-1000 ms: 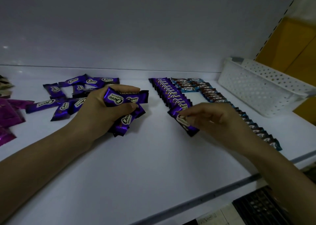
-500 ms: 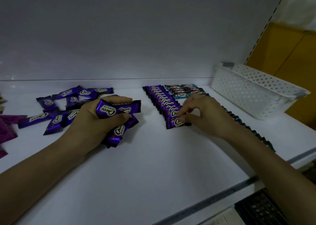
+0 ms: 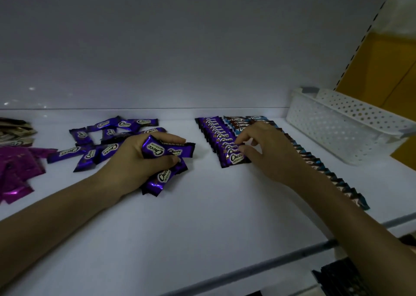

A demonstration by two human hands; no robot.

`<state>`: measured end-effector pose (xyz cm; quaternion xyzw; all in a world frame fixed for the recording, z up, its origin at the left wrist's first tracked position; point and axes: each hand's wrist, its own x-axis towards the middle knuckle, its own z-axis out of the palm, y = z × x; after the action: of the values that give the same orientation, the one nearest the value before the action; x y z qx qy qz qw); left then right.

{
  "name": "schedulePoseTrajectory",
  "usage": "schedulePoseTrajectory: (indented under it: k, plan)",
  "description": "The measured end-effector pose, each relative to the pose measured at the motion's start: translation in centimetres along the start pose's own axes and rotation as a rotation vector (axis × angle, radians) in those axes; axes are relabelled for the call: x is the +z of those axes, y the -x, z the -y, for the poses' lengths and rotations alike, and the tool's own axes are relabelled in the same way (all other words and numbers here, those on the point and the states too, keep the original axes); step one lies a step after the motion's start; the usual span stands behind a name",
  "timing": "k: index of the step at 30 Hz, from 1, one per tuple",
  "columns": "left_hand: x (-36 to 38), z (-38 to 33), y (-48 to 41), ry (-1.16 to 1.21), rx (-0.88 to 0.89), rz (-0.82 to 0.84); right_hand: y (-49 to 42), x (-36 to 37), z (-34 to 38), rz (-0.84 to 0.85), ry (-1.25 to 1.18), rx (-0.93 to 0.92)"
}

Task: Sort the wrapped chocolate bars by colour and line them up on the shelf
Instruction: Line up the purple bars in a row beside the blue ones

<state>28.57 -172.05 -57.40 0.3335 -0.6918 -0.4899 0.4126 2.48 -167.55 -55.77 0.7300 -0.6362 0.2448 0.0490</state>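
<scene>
Magenta wrappers [image 3: 15, 167]: heaped at the far left of the shelf [image 3: 202, 217].
Loose purple bars [image 3: 108, 135]: scattered flat, behind and left of the left hand.
Left hand [image 3: 135, 160]: fingers curled round a bunch of purple bars [image 3: 166, 154], resting on the shelf.
Purple row [image 3: 213, 131]: overlapping line from the back wall forward, mid-shelf.
Right hand [image 3: 267, 149]: thumb and fingertips at the right end of the front purple bar [image 3: 235, 158], seemingly pinching it; light is dim.
Blue-brown row [image 3: 326, 174]: just right of the purple row, longer, partly behind the right forearm.
Basket [image 3: 337, 124]: white, perforated, far right.
</scene>
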Motion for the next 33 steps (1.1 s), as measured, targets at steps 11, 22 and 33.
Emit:
schedulePoseTrajectory:
  k: [11, 22, 33]
  plan:
    - [5.4, -2.6, 1.2, 0.085, -0.016, 0.085, 2.0, -1.0, 3.6, 0.100, -0.752, 0.017]
    - [6.5, -1.9, -0.1, 0.093, -0.040, -0.059, 3.3, -3.8, -1.7, 0.096, -0.449, -0.127]
    - [6.8, -1.7, 0.7, 0.015, 0.019, -0.106, 2.6, -3.8, -2.1, 0.318, -0.107, -0.226]
